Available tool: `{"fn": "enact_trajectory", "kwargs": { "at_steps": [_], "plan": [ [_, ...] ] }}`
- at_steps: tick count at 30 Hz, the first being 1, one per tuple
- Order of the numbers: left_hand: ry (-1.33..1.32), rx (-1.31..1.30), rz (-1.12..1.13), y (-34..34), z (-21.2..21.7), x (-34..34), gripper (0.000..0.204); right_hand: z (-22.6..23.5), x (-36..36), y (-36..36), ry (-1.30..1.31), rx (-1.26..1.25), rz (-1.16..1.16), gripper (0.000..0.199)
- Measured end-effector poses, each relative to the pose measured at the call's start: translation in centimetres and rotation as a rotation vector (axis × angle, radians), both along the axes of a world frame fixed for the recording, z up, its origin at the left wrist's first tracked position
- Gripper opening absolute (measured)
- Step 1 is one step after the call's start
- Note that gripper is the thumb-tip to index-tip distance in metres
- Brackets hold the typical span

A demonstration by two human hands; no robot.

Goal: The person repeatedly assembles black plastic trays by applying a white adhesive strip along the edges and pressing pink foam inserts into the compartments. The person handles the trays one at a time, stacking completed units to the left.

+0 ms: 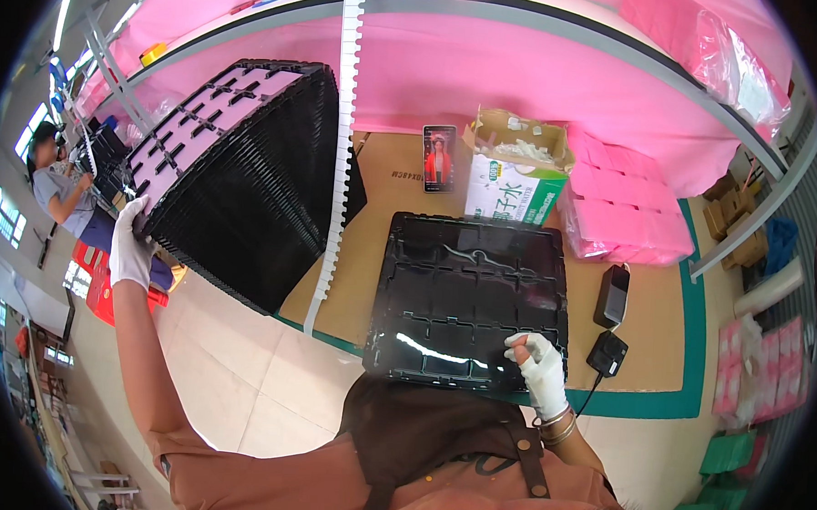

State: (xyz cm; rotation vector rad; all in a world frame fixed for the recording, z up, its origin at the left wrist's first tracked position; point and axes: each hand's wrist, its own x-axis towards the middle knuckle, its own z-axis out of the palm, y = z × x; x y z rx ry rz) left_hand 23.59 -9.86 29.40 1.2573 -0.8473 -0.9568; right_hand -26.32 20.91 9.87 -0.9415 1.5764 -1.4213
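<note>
Cardboard-topped table (656,325) | left hand (131,250): clasping tray stack (242,193) | right hand (542,375): half-curled over black tray (466,303), hold unclear

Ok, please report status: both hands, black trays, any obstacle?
Left hand on corner of black tray stack. Right hand at near right corner of flat black tray. Carton beyond that tray, adapter to the tray's right; neither lies on it.

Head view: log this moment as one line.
left hand: at left edge of black tray stack | right hand: at near-right corner of flat black tray | phone: left of open carton
</note>
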Motion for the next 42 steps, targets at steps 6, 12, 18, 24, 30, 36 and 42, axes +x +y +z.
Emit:
{"fn": "enact_trajectory", "kwargs": {
  "at_steps": [6, 12, 18, 24, 30, 36, 42],
  "plan": [
    [0.021, -0.067, -0.053, -2.5, -0.9, 1.1, 0.009, 1.1, 0.2, -1.2, -0.018, -0.002, 0.040, 0.012],
    [-0.715, -0.708, 0.537, 1.4, -5.2, -4.7, 0.027, 0.5, 0.7, -2.3, -0.017, 0.006, -0.011, 0.013],
    [-0.819, -0.514, -0.247, 5.9, -17.0, -15.3, 0.028, 1.0, 3.3, -5.3, 0.005, 0.062, 0.209, 0.012],
    [-0.426, 0.370, -0.693, 3.0, -23.9, -16.9, 0.035, 0.4, 4.4, -8.1, 0.063, 0.050, 0.296, 0.011],
    [0.321, 0.281, -0.571, 9.4, -19.8, -22.0, 0.014, -0.4, 8.0, -12.5, -0.096, 0.036, 0.261, 0.021],
    [0.550, 0.273, -0.410, 11.0, -19.7, -25.0, 0.017, -1.9, 13.2, -14.7, -0.274, 0.073, 0.297, 0.018],
    [0.455, 0.289, -0.474, 11.1, -20.9, -24.8, 0.009, -2.2, 13.1, -14.7, 0.018, -0.049, 0.153, 0.010]
  ]
}}
